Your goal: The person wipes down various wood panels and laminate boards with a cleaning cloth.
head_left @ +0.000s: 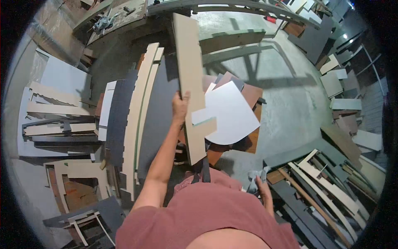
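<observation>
Cluttered workshop floor, beige board (188, 62) lengthwise ahead, left hand (180, 108) gripping

Text, labels, brands, signs: none legible in the head view.
Held board (188, 62): no readable marking — numbers likewise none.
White panel (232, 112): no lettering that can be read.
Red item on the floor (270, 19): too small to tell — any print on it cannot be made out.
Shirt (215, 207): no readable print.
</observation>
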`<state>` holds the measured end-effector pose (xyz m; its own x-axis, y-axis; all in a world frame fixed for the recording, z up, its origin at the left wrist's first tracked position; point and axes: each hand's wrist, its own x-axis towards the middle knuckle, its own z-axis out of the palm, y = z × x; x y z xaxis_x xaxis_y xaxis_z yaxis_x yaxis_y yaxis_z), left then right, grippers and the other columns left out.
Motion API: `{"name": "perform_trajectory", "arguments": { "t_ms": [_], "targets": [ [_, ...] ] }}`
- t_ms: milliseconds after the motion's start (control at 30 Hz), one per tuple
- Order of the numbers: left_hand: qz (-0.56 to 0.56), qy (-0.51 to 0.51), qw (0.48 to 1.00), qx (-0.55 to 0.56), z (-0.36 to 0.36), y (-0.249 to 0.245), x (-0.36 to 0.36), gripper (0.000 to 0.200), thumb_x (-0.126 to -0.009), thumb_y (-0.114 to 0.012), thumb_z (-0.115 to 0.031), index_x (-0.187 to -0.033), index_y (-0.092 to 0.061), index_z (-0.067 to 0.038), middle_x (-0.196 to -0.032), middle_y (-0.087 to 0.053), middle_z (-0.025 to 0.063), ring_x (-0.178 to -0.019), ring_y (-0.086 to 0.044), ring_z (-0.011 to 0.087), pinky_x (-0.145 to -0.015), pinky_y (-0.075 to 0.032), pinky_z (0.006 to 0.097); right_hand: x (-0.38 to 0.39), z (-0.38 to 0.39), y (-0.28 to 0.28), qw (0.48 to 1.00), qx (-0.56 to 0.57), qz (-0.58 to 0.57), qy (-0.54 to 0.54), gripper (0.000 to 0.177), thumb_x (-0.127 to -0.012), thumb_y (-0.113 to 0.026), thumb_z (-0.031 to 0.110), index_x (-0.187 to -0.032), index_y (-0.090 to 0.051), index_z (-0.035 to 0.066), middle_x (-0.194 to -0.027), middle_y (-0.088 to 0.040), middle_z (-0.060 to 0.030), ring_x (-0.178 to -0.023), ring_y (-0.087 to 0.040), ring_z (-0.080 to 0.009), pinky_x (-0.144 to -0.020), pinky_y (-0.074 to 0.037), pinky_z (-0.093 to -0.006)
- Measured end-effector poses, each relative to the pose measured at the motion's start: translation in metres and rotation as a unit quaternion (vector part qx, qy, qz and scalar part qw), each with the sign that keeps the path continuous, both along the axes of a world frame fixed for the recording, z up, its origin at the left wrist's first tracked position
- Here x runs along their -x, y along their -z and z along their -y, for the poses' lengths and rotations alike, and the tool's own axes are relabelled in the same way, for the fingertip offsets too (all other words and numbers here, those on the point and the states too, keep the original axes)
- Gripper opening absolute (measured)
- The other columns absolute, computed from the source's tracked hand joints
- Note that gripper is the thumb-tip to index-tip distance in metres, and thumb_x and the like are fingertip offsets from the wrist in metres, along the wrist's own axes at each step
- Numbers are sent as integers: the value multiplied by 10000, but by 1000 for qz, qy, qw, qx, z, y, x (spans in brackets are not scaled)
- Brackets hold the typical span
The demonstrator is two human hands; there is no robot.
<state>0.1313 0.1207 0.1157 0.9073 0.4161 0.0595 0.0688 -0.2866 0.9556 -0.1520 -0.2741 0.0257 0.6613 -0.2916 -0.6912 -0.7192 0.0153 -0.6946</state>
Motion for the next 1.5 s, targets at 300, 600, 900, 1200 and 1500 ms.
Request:
{"name": "perform_trajectory", "arguments": {
  "t_ms": [300, 600, 900, 1200, 1500],
  "targets": [
    [-87, 217, 971, 47, 85, 172, -93, 478, -693, -589, -402, -950, -562, 0, -824, -604, 138, -740, -569, 212, -677, -432, 328, 8, 32, -52, 997, 54, -35, 37, 514, -800, -484, 416, -1057, -476, -29, -882, -547, -96, -783, -494, -175, -683, -389, -333],
    [-173, 191, 962, -90, 118, 209, -114, 378, -635, -623, -289, -856, -592, 16, -794, -599, 179, -759, -577, 283, -710, -446, 352, -143, 100, -83, 966, 172, -38, -190, 499, -790, -494, 396, -1052, -478, -29, -871, -550, -105, -778, -500, -185, -675, -392, -338],
    [-96, 112, 970, -195, 137, 177, -53, 382, -662, -623, -240, -992, -526, -72, -1158, -311, 212, -1081, -303, 384, -896, -246, 550, -214, 63, -64, 910, 179, -67, -367, 485, -780, -503, 375, -1047, -479, -29, -861, -553, -114, -774, -506, -194, -668, -396, -343],
    [-202, -179, 957, -103, -19, 224, 186, 365, -649, -609, -270, -922, -584, -29, -909, -539, 218, -886, -511, 350, -750, -416, 421, -299, -51, -17, 796, 133, -55, -588, 472, -770, -513, 355, -1042, -481, -30, -851, -557, -122, -769, -512, -204, -661, -399, -348],
    [-246, -444, 840, 192, -212, 208, 391, 531, -722, -591, -314, -1096, -422, 23, -975, -535, 157, -753, -556, 246, -644, -449, 346, -304, -140, 3, 732, 140, -46, -665, 460, -760, -523, 335, -1037, -482, -30, -840, -560, -131, -764, -518, -213, -653, -403, -353]
  ]
}}
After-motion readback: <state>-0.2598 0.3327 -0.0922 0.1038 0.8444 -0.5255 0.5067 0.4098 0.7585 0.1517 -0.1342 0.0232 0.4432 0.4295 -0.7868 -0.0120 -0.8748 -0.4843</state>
